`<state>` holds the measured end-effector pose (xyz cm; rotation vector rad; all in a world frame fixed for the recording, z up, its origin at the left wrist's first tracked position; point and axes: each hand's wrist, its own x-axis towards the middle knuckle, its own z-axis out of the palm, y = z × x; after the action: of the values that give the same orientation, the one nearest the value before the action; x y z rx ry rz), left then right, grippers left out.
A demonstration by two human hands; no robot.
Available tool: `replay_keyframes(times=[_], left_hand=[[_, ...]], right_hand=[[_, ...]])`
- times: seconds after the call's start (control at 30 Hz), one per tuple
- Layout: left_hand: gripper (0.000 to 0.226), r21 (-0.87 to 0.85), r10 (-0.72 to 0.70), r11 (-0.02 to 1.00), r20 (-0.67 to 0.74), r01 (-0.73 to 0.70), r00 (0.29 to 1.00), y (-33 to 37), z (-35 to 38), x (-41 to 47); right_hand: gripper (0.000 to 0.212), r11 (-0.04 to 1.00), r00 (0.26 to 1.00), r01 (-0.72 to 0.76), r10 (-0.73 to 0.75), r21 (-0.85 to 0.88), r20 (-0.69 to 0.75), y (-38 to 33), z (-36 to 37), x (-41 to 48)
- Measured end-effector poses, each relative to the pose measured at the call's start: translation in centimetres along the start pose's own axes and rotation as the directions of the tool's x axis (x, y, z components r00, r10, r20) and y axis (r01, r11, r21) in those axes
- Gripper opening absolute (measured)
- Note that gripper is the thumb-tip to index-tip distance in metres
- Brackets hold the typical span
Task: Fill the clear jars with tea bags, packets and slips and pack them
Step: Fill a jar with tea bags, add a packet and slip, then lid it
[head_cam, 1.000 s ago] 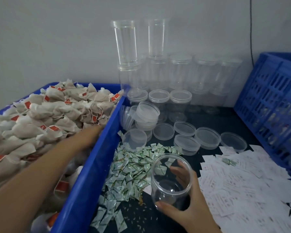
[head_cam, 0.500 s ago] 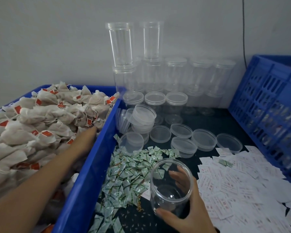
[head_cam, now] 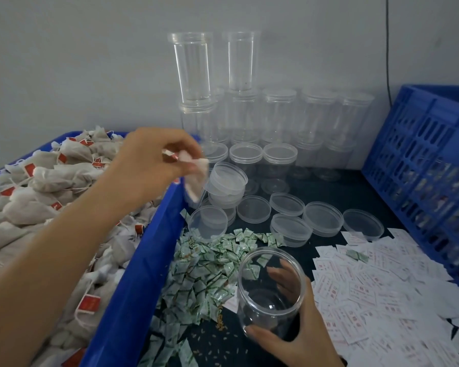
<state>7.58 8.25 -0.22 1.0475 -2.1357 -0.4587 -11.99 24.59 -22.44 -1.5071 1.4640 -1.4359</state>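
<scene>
Nearest, at five o'clock, the right hand (head_cam: pixel 297 337) wraps around an open clear jar (head_cam: pixel 270 292), tilted and empty, so filling has barely begun. At nine o'clock the left hand (head_cam: pixel 149 165), raised over the blue tub's rim (head_cam: pixel 143 274), pinches one tea bag (head_cam: pixel 195 178) by its top; it hangs above the rim, not yet over the jar. The tub holds a heap of tea bags (head_cam: pixel 37 186). Green packets (head_cam: pixel 207 266) lie just left of the jar, white slips (head_cam: pixel 376 287) at three o'clock. Beyond, loose lids (head_cam: pixel 321 218) sit at twelve, then stacked empty jars (head_cam: pixel 249 107) against the wall. A blue crate (head_cam: pixel 424 165) stands at two o'clock. Nothing seems to block the tea bag's way to the jar.
</scene>
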Motion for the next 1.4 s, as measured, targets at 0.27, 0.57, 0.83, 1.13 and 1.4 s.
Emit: replay_keyframes(times=[0.27, 0.57, 0.83, 1.13, 1.4], left_hand=[[0.017, -0.23, 0.223, 0.963, 0.402, -0.138, 0.888, 5.4, 4.6, -3.2], [0.023, 0.366, -0.056, 0.931, 0.151, -0.003, 0.987, -6.1, 2.7, 0.7], [0.021, 0.66, -0.469, 0.729, 0.291, 0.18, 0.834, -16.5, 3.2, -2.5], [0.032, 0.631, -0.508, 0.733, 0.258, 0.255, 0.822, -14.7, 2.1, -1.6], [0.004, 0.529, -0.244, 0.835, 0.109, 0.151, 0.964, -9.7, -1.1, -0.2]], right_hand=[[0.106, 1.0, 1.0, 0.0, 0.0, -0.012, 0.004, -0.1, 0.1, 0.0], [0.1, 1.0, 1.0, 0.002, -0.002, 0.017, -0.008, -0.6, 0.0, -0.1], [0.102, 1.0, 1.0, -0.012, 0.012, -0.014, -0.013, -0.3, -0.1, -0.1], [0.104, 0.999, 1.0, -0.02, 0.02, -0.045, -0.013, -0.1, -0.2, -0.1], [0.102, 0.999, 1.0, -0.009, 0.008, -0.034, -0.012, -0.4, 0.0, -0.2]])
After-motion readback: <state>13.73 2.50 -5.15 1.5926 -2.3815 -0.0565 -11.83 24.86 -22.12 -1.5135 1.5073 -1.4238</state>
